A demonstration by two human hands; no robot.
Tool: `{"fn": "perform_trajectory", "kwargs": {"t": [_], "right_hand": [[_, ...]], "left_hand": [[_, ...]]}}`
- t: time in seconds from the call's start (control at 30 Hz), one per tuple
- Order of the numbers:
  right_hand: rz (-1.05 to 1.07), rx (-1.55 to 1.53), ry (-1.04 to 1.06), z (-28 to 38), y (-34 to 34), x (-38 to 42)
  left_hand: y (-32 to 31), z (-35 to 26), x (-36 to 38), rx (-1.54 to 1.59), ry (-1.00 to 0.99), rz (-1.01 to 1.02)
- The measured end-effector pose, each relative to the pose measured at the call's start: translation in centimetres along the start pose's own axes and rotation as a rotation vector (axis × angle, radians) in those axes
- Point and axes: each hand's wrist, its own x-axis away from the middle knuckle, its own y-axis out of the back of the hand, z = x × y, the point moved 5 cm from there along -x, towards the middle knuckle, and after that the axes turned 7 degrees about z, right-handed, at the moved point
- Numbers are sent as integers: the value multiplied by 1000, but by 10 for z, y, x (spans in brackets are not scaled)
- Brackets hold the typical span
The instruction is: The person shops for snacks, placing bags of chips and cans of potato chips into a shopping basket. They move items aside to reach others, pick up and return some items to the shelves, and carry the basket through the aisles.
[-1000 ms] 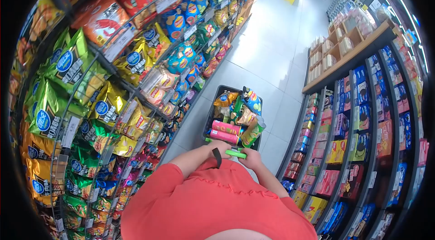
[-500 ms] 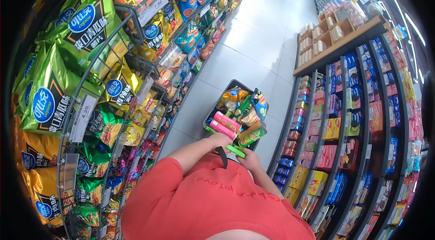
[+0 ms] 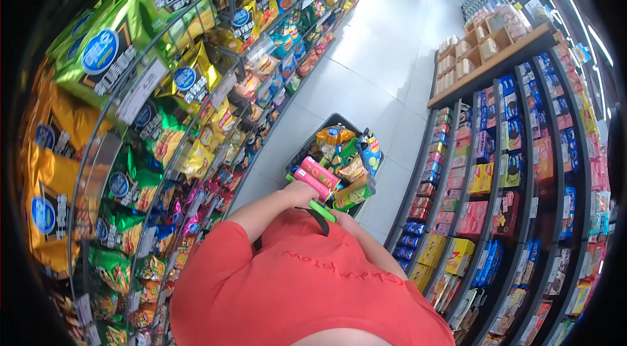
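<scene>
Gripping the green handle point(image 3: 322, 211): our left hand point(image 3: 302, 194) is closed round it; our right hand point(image 3: 343, 218) sits at its end, fingers hidden, closure unclear to us.
Black basket point(image 3: 309, 141): ahead of us; likely stiff, modestly heavy, best held by both handle ends.
Snack bags point(image 3: 334, 135): probably light, crushable.
Aisle sides: wire rack point(image 3: 101, 157) left, wood-topped shelving point(image 3: 486, 70) right.

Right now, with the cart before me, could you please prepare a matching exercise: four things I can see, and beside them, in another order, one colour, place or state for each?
Things:
1. Cart handle
2. Pink canisters
3. Shirt
4. Wooden rack

Descriptions:
A. red
B. divided into compartments
C. bright green
D. lying inside the cart

Right pairs: 1-C, 2-D, 3-A, 4-B.
</scene>
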Motion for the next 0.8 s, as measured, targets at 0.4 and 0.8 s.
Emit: {"fn": "perform_trajectory", "kwargs": {"t": [0.4,0.8], "right_hand": [[-305,428,249,-30,-25,74],[-354,379,226,-60,-60,148]], "left_hand": [[-68,-93,64,35,171,-351],[-150,-133,108,154,175,-112]]}}
